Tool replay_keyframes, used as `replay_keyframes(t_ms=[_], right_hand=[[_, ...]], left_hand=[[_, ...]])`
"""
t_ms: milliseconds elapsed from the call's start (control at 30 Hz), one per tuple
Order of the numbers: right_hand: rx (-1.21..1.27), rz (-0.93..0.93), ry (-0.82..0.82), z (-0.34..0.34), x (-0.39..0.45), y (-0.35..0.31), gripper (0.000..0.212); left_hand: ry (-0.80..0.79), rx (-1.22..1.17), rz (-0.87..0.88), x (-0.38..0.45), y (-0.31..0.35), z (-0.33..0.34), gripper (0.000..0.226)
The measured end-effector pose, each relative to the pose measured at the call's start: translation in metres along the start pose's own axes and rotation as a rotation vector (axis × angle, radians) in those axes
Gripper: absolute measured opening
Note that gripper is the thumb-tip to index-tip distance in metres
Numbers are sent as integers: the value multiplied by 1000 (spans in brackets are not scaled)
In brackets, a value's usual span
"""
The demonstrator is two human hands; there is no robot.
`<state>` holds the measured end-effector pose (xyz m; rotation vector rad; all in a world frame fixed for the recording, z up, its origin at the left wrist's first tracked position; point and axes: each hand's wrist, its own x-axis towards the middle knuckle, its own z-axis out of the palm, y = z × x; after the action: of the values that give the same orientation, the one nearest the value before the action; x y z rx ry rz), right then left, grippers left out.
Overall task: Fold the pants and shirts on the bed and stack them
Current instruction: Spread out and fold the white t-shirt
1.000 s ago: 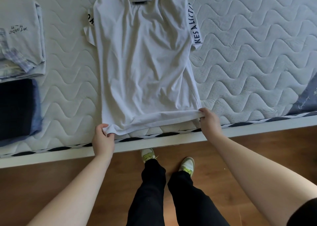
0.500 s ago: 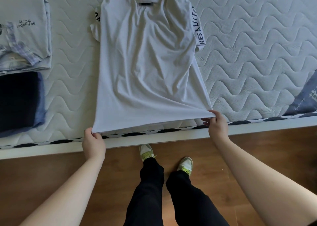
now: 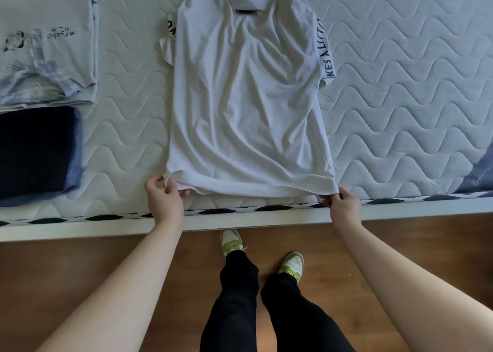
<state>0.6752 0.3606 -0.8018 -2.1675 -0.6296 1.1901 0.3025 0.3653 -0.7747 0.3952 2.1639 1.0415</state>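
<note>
L hand (image 3: 165, 200): pinching the near-left hem corner of the white tee (image 3: 245, 106), thumb on top, fingers curled under the cloth; corner is bunching a bit there.
R hand (image 3: 344, 207): gripping the near-right hem corner, fingers curled round the edge; hem is running taut-ish btwn the two hands.
Hands apart/together: well apart, one at each bottom corner, both clamping cloth, neither one free.
Tee position: lying flat on the mattress (image 3: 400, 84), collar away from the person, hem right at the near bed edge; sleeves w/ black lettering are sticking out both sides; body is showing creases down the middle.
Step in hand (judgement): looks like spreading/squaring the tee before folding. No fold made in it yet.
Next move needs (judgement): prob. flattening the creases, then bringing sides & sleeves in, or carrying the hem up toward the collar; both corners should be travelling evenly so the edges line up.
Done pile: folded light shirt (image 3: 53, 58) w/ print far left, dark folded pants (image 3: 37, 151) just nearer; tee is going there after, I'd guess.
Still waiting: a blue-grey garment (image 3: 480, 175) is peeking in at the right edge; can't tell what it is.
</note>
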Motion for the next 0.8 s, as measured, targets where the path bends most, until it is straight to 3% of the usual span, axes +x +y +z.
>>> replay_keyframes(t_ms=[67,167,300,433,500,567,667,733,800], right_hand=[[-171,-51,52,0,0,-3,24],[-175,-55,98,-5,2,-6,25],[77,33,167,-22,9,-9,29],[447,234,173,-33,14,-10,30],[548,287,173,-31,11,-8,32],[537,277,189,-26,9,-4,33],[416,223,228,-19,7,0,31],[323,193,239,-19,7,1,31],[166,159,232,-21,8,4,26]], left_hand=[[-61,261,159,4,-5,-5,22],[-116,538,294,12,-11,-17,32],[-67,647,358,26,-19,-49,43],[11,741,423,36,-21,-72,44],[4,718,424,34,-23,-70,36],[-6,623,300,28,-27,-63,28],[-61,226,39,19,-24,-45,25],[-69,-8,-28,15,-19,-35,25],[-58,-10,-24,12,-15,-29,32]])
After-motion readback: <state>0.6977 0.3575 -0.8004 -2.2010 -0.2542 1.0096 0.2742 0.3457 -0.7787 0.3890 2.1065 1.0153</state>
